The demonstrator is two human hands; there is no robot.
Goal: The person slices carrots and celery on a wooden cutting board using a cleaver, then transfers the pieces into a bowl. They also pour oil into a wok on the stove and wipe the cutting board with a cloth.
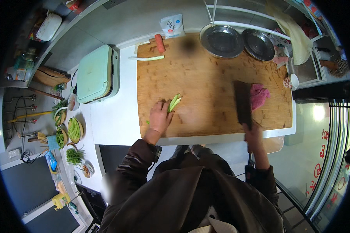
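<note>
On the left half of a large wooden cutting board, my left hand is closed over a small bunch of pale green stalks. Their cut ends stick out past my fingers, and a bit of green shows by the wrist. My right hand grips a Chinese cleaver by the handle, at the right side of the board. The dark blade points away from me and partly covers a crumpled pink cloth. Blade and stalks are well apart.
At the board's back lie a scallion piece, a peeled carrot and a white packet. Two metal pans stand back right, near a paper cup. Left are a mint-green appliance and bowls of cut greens.
</note>
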